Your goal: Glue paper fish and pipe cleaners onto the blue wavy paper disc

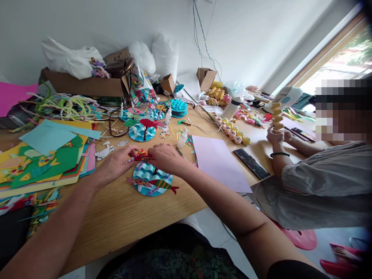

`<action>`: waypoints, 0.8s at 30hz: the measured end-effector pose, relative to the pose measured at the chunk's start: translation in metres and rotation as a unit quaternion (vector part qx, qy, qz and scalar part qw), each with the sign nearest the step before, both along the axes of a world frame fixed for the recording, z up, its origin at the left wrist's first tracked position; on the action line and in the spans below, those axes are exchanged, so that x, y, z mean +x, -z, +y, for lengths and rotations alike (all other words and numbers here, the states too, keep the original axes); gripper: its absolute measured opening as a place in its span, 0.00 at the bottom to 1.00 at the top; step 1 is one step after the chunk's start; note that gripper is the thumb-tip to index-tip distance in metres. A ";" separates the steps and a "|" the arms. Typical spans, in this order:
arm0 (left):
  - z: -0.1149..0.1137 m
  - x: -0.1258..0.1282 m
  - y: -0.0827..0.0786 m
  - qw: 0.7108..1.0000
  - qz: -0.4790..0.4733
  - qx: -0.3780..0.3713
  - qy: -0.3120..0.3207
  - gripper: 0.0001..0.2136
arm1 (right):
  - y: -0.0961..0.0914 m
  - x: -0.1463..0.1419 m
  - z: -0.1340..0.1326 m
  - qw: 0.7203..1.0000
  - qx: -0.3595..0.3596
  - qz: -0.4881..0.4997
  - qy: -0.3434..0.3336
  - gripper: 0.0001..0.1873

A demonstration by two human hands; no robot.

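Observation:
My left hand point(119, 161) and my right hand point(165, 157) pinch a small red and orange paper fish point(142, 155) from its two sides. Directly under it lies a round blue paper disc point(147, 190) with wavy white and blue strips. On that disc sit a pink paper fish point(138, 181) and a green striped paper fish point(161, 183), with purple curled pieces around them. Just beyond my hands a second blue disc point(136, 133) carries a red paper fish point(148, 124). My fingers partly hide the fish I hold.
Coloured paper sheets point(58, 155) are stacked at the left, with paper scraps point(43, 207) below them. Glue bottles point(182, 139) stand past my right hand. Lilac paper point(217, 162) and a phone point(251, 163) lie rightward, beside a co-worker point(314, 182) holding a yellow folded piece point(277, 116).

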State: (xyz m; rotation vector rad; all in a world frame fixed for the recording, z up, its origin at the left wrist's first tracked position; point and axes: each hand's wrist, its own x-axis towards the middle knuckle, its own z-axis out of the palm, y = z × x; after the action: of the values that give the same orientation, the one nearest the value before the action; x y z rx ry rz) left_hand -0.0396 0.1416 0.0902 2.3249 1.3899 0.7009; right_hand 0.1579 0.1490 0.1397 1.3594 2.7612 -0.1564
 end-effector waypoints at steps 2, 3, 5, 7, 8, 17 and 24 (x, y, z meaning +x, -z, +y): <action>-0.002 -0.012 0.005 1.000 0.006 -0.014 -0.021 0.18 | 0.000 -0.003 0.001 1.000 -0.001 -0.002 -0.008 0.15; -0.003 -0.018 0.009 1.000 0.013 -0.015 -0.011 0.17 | 0.001 -0.004 0.002 1.000 0.001 -0.003 -0.011 0.15; -0.004 -0.027 0.020 0.999 0.027 -0.007 0.037 0.16 | 0.002 -0.006 0.003 1.000 0.003 -0.003 -0.013 0.14; -0.004 -0.032 0.034 0.997 0.037 0.007 0.070 0.15 | 0.004 -0.009 0.004 1.000 0.003 -0.007 -0.013 0.14; -0.004 -0.034 0.041 0.996 0.043 0.017 0.073 0.15 | 0.004 -0.011 0.005 1.000 0.002 -0.009 -0.013 0.14; -0.004 -0.029 0.059 0.992 0.077 0.029 0.091 0.14 | 0.006 -0.021 0.006 1.000 -0.008 -0.011 -0.004 0.14; -0.005 -0.025 0.061 0.986 0.121 0.064 0.100 0.15 | 0.006 -0.024 0.006 1.000 -0.006 -0.012 0.001 0.14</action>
State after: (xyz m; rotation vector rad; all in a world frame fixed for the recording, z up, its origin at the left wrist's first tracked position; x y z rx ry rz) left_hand -0.0651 0.1364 0.0291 2.6794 1.2115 0.4728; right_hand 0.1336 0.1552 0.1335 1.3522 2.7357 -0.1548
